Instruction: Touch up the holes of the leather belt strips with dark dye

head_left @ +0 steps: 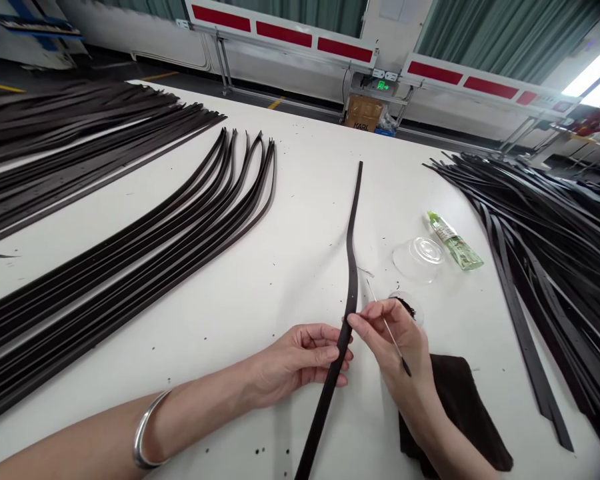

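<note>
A white desk (300, 220) carries dark straps laid out in long curved rows (130, 247) on the left and a loose heap (555, 247) on the right. Between them a single strap (353, 253) runs from the desk's near edge towards the far side, bending slightly midway. A dark cloth (460, 400) lies crumpled under the person's right wrist. The left hand (300, 360), a silver bangle (147, 427) on its wrist, curls round the strap from the left, fingers closed on it. The right hand (395, 340) meets the strap's right edge with its fingertips while gripping a thin stick (387, 327). Just beyond it are a clear lid (419, 258), a green bottle (455, 241) on its side and a small dish (413, 308).
</note>
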The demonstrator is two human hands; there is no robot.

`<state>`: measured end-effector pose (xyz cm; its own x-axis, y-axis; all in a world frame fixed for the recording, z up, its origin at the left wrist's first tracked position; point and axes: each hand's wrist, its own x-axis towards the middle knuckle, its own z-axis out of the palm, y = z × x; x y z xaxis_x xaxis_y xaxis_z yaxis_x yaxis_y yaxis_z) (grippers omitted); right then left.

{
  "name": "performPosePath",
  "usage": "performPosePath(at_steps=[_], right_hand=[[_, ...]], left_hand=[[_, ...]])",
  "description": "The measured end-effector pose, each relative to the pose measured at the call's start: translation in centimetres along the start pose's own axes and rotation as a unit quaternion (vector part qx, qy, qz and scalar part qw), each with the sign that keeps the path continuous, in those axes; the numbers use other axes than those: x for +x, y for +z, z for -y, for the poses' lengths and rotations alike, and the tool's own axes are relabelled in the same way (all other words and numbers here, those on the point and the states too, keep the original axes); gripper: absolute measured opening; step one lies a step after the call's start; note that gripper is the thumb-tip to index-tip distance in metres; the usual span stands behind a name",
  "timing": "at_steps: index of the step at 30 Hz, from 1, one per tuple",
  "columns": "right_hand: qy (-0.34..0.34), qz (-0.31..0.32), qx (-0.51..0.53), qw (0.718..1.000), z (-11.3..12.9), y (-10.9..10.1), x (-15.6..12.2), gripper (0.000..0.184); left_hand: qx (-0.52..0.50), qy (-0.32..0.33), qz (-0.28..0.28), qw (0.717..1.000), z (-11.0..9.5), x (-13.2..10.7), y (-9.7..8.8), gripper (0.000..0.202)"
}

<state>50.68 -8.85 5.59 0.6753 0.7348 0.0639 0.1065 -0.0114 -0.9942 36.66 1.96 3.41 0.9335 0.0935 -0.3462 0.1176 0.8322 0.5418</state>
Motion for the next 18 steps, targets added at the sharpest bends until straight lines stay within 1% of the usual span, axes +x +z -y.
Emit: performPosePath(at_steps=[3,6,8,10,13,16,18], right_hand=[[-0.011,-0.024,-0.015,1.000,0.8,-0.4,1.8,0.025],[-0.002,0.006,-0.040,0.999,1.5,-1.0,2.9,0.025],[-0.009,0.014,-0.062,0.998,1.6,-1.7,3.0,0.023],[-0.040,-0.010,-0.078,0.996,1.3,-2.8,2.7,0.026],[-0.075,-0.046,-0.106,0.990,0.8,-5.1,2.2,0.035],[-0.071,-0.067,-0.206,0.974,0.2,-7.3,2.2,0.033],[-0.097,-0.072,-0.286,0.951,-0.3,-8.2,2.4,0.033]], left_hand=[[0.002,-0.012,0.000,1.000,0.2,-0.1,-0.1,0.021],[0.010,-0.016,0.003,1.000,0.3,-0.2,-0.2,0.020],[0.010,-0.012,-0.002,1.000,0.3,-0.2,-0.3,0.018],[0.006,-0.010,-0.011,1.000,0.2,-0.2,-0.3,0.017],[0.004,-0.009,-0.027,1.000,0.1,-0.2,0.0,0.016],[0.009,-0.024,-0.047,0.999,-0.1,-0.3,0.2,0.015],[0.013,-0.033,-0.060,0.998,-0.1,-0.2,0.1,0.013]])
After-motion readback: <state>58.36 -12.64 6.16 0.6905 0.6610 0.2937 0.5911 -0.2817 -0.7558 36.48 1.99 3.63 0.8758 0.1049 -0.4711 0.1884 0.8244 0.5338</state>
